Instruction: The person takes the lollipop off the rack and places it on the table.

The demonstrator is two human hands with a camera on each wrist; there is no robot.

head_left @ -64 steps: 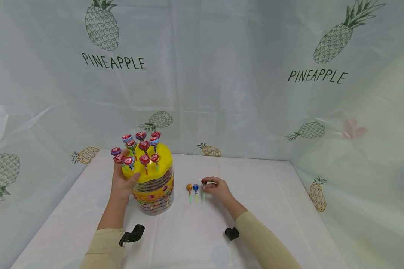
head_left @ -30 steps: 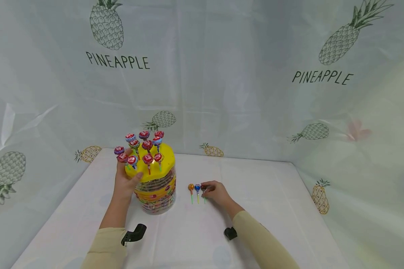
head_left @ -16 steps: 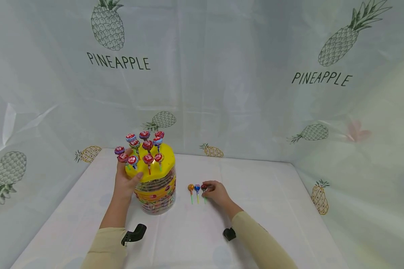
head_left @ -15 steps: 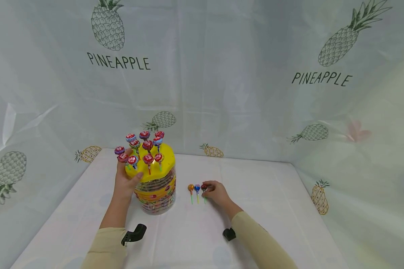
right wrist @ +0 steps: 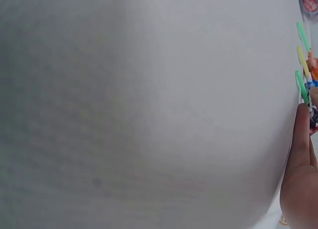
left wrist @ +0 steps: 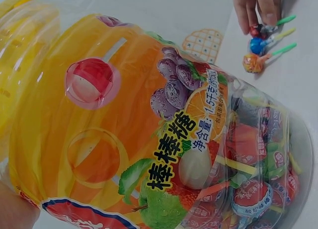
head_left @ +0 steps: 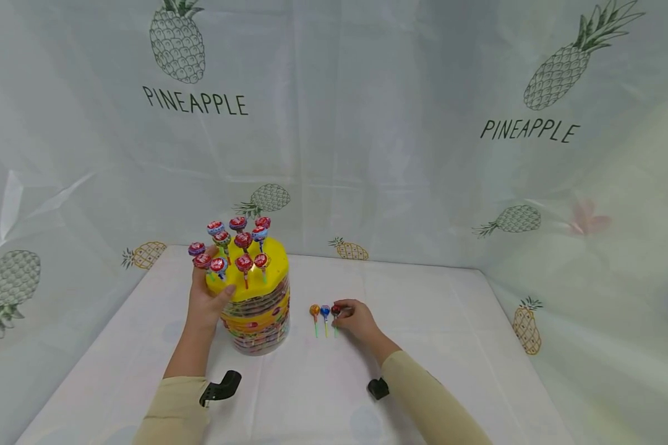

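A clear jar point(head_left: 256, 327) of lollipops with a yellow lid point(head_left: 275, 262) stands at the left of the table. Several wrapped lollipops point(head_left: 244, 262) stick up out of the lid. My left hand point(head_left: 203, 306) grips the jar's upper left side, its thumb over the lid's front edge. To the right lie an orange lollipop point(head_left: 315, 310) and a blue lollipop point(head_left: 325, 311) side by side, sticks toward me. My right hand point(head_left: 359, 321) pinches a dark red lollipop point(head_left: 336, 309) beside the blue one, at the tabletop. In the left wrist view, the jar's fruit label point(left wrist: 99, 139) fills much of the picture.
A white cloth covers the table point(head_left: 423, 321), and a pineapple-print sheet point(head_left: 356, 123) hangs behind and beside it. Black wrist mounts point(head_left: 221, 388) stick out from both sleeves.
My right hand has lowered the dark red lollipop to the table and shifted it slightly left, closer to the blue one. My left hand stays on the jar.
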